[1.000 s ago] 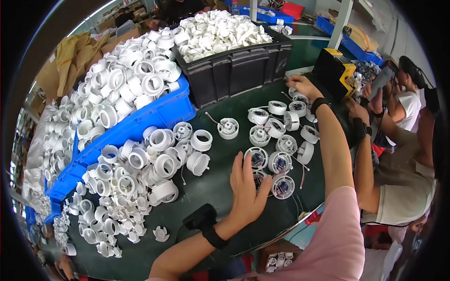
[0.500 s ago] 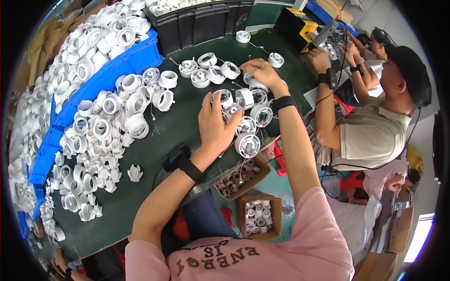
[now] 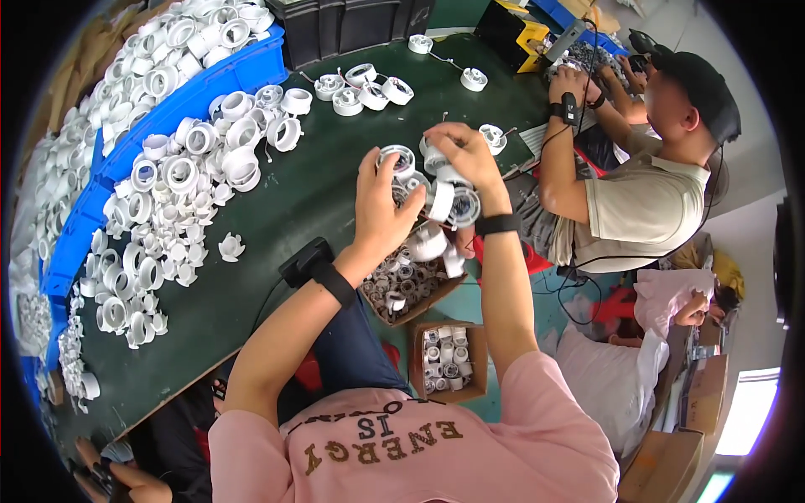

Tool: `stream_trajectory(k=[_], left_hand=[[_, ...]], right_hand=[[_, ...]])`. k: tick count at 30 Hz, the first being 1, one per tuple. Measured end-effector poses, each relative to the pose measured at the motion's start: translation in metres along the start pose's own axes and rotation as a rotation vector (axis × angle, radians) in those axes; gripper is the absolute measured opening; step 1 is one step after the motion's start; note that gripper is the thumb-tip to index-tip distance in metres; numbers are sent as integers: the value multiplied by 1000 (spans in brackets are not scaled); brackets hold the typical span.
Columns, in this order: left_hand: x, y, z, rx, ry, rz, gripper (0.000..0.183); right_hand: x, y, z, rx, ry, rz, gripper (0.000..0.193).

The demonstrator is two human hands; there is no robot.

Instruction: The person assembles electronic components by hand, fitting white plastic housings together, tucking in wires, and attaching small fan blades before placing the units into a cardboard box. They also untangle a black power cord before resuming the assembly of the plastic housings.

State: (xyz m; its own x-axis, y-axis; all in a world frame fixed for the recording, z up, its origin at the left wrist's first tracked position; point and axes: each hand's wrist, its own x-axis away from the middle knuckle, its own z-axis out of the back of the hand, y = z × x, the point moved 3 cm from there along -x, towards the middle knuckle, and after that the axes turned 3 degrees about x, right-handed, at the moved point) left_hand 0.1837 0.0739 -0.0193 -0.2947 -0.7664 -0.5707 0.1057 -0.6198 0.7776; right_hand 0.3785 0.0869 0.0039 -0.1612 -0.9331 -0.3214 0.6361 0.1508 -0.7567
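both hands now sit lifted off the dark green table (image 3: 277, 218), cupping a cluster of white round housings (image 3: 436, 197) between them; half a second ago they were pressed low among the pieces lying on the tabletop. the left hand (image 3: 381, 205) is open, palm and spread fingers pushed against the near side of the cluster, with one ring-shaped housing (image 3: 396, 159) by its fingertips. the right hand (image 3: 461, 155) is curled over the top of the cluster, fingers closed on the upper pieces. the cluster hangs over the table's edge, above an open cardboard box of small metal parts (image 3: 402, 281); a second, smaller cardboard box (image 3: 449, 360) sits below it. each wrist carries a black band, and the one on the left wrist has a black device (image 3: 306, 261) beside it.

the view has also shifted: the loose heap of white fittings (image 3: 168, 210) and the blue crate (image 3: 101, 184) lie further left than before, and the co-worker (image 3: 646, 201) at the right looms larger.

how many housings are in the cluster is hard to tell, since the fingers and palm cover much of it. whether the lowest pieces (image 3: 432, 247) are held or resting in the box cannot be made out. the blue crate and black crate (image 3: 352, 29) are cut off at the rim
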Motion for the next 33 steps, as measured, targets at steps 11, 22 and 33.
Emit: stream_trajectory(k=[11,22,33], left_hand=[[39,39,-7,145,-182,-95,54],[29,46,5,-8,-232,-163,46],[-97,-52,16,-432,87,23,74]], right_hand=[[100,-38,-1,-56,253,65,18],[47,17,53,423,589,189,16],[71,-20,18,447,155,162,22]])
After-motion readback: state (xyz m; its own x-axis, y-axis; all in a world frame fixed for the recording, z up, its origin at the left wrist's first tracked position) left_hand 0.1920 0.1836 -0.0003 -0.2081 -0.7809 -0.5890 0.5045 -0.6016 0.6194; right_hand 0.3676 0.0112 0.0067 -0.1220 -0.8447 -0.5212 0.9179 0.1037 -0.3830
